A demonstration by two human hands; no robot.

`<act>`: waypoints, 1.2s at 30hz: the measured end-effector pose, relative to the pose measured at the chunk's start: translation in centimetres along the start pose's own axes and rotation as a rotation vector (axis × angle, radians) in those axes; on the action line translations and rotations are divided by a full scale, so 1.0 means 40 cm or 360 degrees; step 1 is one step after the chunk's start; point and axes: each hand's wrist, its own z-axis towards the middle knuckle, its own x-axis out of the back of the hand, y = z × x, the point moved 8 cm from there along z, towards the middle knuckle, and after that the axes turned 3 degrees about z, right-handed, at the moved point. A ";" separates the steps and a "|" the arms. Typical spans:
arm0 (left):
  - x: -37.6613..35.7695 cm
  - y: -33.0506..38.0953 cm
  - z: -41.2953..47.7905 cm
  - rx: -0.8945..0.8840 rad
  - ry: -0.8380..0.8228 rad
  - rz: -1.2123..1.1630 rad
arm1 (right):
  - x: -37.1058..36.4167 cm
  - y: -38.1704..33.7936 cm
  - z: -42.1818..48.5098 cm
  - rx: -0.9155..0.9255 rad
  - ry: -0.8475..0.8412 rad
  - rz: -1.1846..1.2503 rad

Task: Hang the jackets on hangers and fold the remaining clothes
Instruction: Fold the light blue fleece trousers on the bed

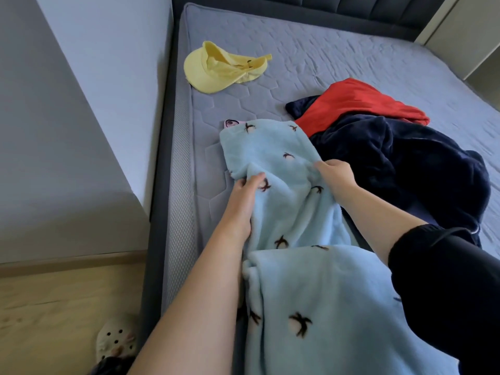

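A light blue fleece garment (273,152) with small dark bird prints lies along the near left part of the mattress (351,55) and runs down toward me. My left hand (247,189) grips a bunch of its fabric on the left. On the right side of the same fold, my right hand (336,177) pinches the cloth. Right of the blue piece lies a dark navy fleece garment (405,163), with a red garment (357,106) partly over its far end. A pale yellow garment (219,69) lies crumpled near the mattress's far left corner.
A pink phone (231,123) pokes out from under the blue garment's far edge. The bed's dark frame (159,163) runs along a white wall on the left. A spotted slipper (116,339) stands on the wooden floor at the lower left.
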 end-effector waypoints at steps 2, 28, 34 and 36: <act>0.001 0.008 0.022 0.0091 0.0061 -0.0139 | -0.002 -0.031 0.019 0.0037 0.0031 0.0004; 0.025 0.051 0.017 -0.0380 0.0088 0.0487 | -0.104 -0.203 -0.025 0.0961 -0.0103 -0.0788; 0.030 0.038 0.032 -0.0374 -0.0023 0.0588 | -0.302 -0.286 0.014 0.0774 -0.0408 -0.1019; 0.038 0.027 0.045 -0.0367 -0.0006 0.0656 | -0.320 -0.283 0.027 0.0756 -0.0349 -0.1206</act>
